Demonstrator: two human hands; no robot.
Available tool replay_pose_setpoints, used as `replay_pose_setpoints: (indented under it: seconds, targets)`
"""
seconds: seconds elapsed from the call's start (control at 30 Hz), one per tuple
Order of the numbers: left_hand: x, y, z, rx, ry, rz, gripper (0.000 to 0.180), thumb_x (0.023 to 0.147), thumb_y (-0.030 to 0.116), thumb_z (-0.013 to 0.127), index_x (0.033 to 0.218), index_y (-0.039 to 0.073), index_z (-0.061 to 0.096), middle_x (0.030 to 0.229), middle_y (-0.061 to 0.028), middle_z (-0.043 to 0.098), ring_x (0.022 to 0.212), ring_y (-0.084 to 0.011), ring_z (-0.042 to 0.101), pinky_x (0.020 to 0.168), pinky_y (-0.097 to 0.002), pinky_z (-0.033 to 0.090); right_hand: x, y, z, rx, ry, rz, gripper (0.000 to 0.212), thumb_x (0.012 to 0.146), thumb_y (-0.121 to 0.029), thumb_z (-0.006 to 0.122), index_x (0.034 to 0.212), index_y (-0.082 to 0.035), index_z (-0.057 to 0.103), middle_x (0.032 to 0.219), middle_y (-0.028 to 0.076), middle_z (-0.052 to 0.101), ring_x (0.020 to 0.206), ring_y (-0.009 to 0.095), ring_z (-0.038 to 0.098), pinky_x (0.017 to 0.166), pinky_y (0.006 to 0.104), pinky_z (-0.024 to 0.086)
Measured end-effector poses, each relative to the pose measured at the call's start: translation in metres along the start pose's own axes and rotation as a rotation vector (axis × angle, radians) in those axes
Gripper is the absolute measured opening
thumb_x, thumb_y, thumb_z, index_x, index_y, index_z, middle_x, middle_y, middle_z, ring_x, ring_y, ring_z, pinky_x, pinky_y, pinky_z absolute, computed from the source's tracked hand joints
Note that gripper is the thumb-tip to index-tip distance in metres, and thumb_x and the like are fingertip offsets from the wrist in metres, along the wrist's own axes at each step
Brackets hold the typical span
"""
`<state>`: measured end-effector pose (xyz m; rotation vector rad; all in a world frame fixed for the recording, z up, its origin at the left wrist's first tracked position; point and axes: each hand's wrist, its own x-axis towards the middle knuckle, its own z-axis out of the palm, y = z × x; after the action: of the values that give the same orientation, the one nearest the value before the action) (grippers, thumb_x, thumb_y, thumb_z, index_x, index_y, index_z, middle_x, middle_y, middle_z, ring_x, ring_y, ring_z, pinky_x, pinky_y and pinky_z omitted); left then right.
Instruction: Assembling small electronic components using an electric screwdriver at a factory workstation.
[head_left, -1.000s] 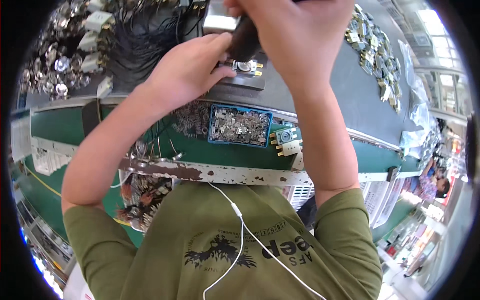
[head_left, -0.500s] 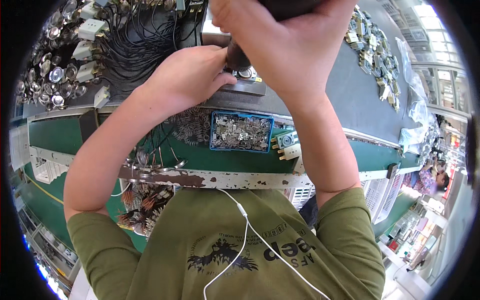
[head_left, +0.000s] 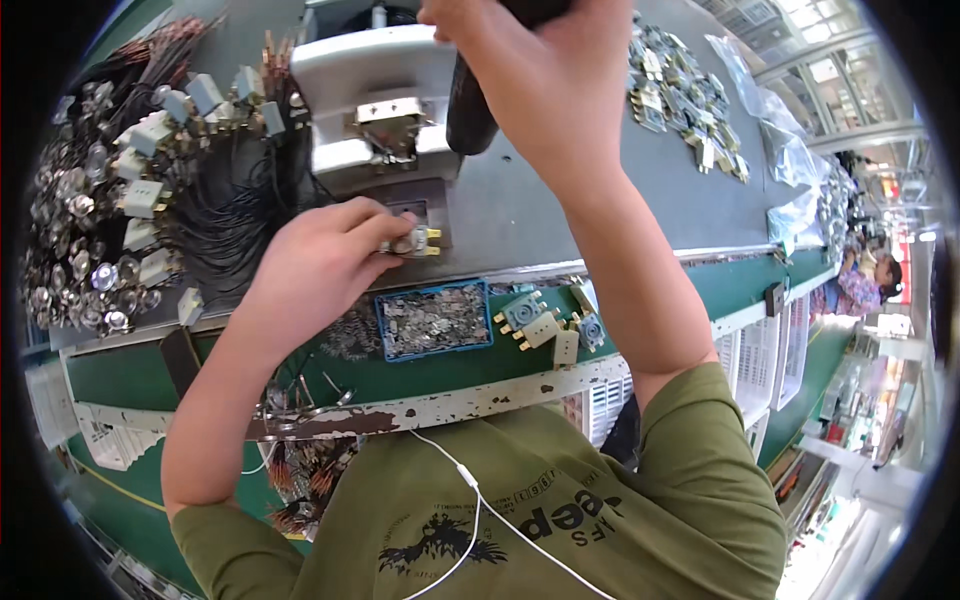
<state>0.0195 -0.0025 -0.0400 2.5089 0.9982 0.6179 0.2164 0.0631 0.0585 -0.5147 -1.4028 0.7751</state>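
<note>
My left hand (head_left: pixel 325 262) has its fingers pinched on a small grey-and-white electrical part (head_left: pixel 412 242) with brass prongs. The part is at a flat metal plate (head_left: pixel 440 195) near the bench's front edge; the fingers hide much of it. My right hand (head_left: pixel 555 85) is wrapped round a thick black cylindrical tool (head_left: pixel 472 112). Its rounded lower end hangs right of a silver metal fixture (head_left: pixel 335 68), apart from the part, and its upper end is cut off by the frame. A blue tray (head_left: pixel 490 318) of small metal pieces sits just nearer than the left hand.
Left of the fixture lie black wires (head_left: pixel 225 195), white plug-like blocks (head_left: pixel 143 198) and shiny round metal pieces (head_left: pixel 105 275). Several similar parts (head_left: pixel 540 328) lie right of the tray. A heap of parts (head_left: pixel 685 95) and clear plastic (head_left: pixel 790 150) are at the right.
The black tool has come away from the part beside my left hand. That hand has moved nearer me with the part. The view has shifted, showing more of the metal fixture.
</note>
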Motion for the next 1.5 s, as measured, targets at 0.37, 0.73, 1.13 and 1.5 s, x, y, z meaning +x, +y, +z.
replay_pose_setpoints:
  seconds: [0.37,0.73,1.13,1.5]
  targets:
    - [-0.012,0.014,-0.049,-0.019,0.259,-0.311,0.029,0.096,0.005,0.066,0.125,0.008,0.067,0.110,-0.0072,0.070,0.095,-0.0240,0.065,0.086,-0.0384,0.049,-0.012,0.001,-0.119,-0.786,0.114,-0.699,0.051,0.106,-0.013,0.058,0.148,0.002,0.034,0.135,0.029,0.059,0.122,0.036,0.064,0.106,0.0448,0.053]
    - [-0.094,-0.059,-0.120,0.843,0.526,-0.300,0.026,0.098,0.022,0.069,0.122,0.013,0.073,0.122,-0.0148,0.067,0.109,-0.0343,0.065,0.094,-0.0406,0.050,-0.085,0.069,-0.287,-1.693,-0.304,0.527,0.049,0.101,-0.031,0.062,0.143,-0.007,0.056,0.132,0.025,0.066,0.123,0.041,0.062,0.103,0.0463,0.048]
    - [-0.042,-0.009,-0.079,0.401,0.333,-0.112,0.012,0.087,0.014,0.074,0.097,0.008,0.071,0.096,-0.0099,0.070,0.095,-0.0327,0.065,0.085,-0.0438,0.050,-0.108,0.024,-0.240,-1.275,-0.270,0.385,0.040,0.096,-0.019,0.074,0.132,-0.006,0.066,0.125,0.010,0.071,0.112,0.021,0.066,0.100,0.0339,0.051]
    - [-0.041,-0.022,-0.012,0.539,-0.068,-0.087,0.005,0.084,0.016,0.072,0.081,0.014,0.068,0.078,-0.0029,0.069,0.087,-0.0229,0.064,0.076,-0.0389,0.047,-0.070,-0.074,-0.110,0.092,-0.666,0.170,0.043,0.099,-0.015,0.059,0.142,-0.009,0.060,0.133,0.011,0.064,0.123,0.023,0.050,0.094,0.0371,0.044]
